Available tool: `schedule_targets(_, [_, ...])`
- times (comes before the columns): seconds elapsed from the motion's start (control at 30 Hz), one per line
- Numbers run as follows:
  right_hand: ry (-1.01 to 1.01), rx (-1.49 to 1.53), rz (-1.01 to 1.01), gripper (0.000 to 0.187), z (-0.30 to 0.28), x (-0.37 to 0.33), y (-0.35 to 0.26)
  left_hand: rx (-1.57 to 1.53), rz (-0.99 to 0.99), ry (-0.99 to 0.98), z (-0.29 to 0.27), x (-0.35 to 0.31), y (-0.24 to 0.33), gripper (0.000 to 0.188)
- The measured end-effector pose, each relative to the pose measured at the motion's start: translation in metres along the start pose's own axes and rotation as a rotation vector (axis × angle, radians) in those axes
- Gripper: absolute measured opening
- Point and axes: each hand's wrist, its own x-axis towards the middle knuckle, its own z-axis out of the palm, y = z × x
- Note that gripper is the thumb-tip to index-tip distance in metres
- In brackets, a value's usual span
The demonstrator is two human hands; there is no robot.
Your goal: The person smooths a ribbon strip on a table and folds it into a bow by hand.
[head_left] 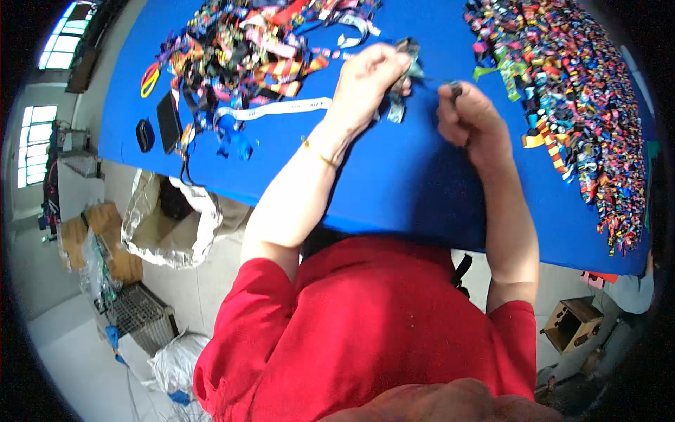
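My left hand [360, 86] is closed in a pinch on a grey-green patterned ribbon strip [413, 62]. Parts of the strip stick out above and below the fingers. To its right, my right hand [478, 121] is curled with thumb and forefinger together on a small dark piece [455, 90]. A thin dark line runs from the strip toward that piece; blur hides whether they join. Both hands are above the blue-covered table [415, 176]. A white printed ribbon [281, 110] lies flat beside my left wrist.
A loose heap of colourful ribbons [239, 53] lies far left, with a black phone-like slab [169, 123] and small black case [145, 135] nearby. Dense rows of small ribbon pieces [576, 105] cover the right side. An open silvery bag [204, 225] stands below the left edge.
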Motion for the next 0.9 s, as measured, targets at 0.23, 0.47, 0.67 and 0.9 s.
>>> schedule_targets(0.23, [-0.029,0.102,-0.023,0.029,0.003,0.001,0.0,-0.064,-0.078,0.011,0.008,-0.004,0.0,0.016])
schedule_targets(0.47, [-0.005,0.298,-0.032,0.024,0.004,0.005,-0.002,-0.141,-0.064,0.029,0.011,-0.003,0.004,0.012])
schedule_targets(0.67, [0.02,0.353,0.032,0.019,0.002,0.007,-0.006,-0.254,-0.04,-0.09,0.013,-0.006,0.013,0.011])
schedule_targets(0.9, [0.099,0.174,0.039,0.022,0.008,0.006,-0.011,-0.306,-0.049,-0.113,0.011,-0.003,0.014,0.011])
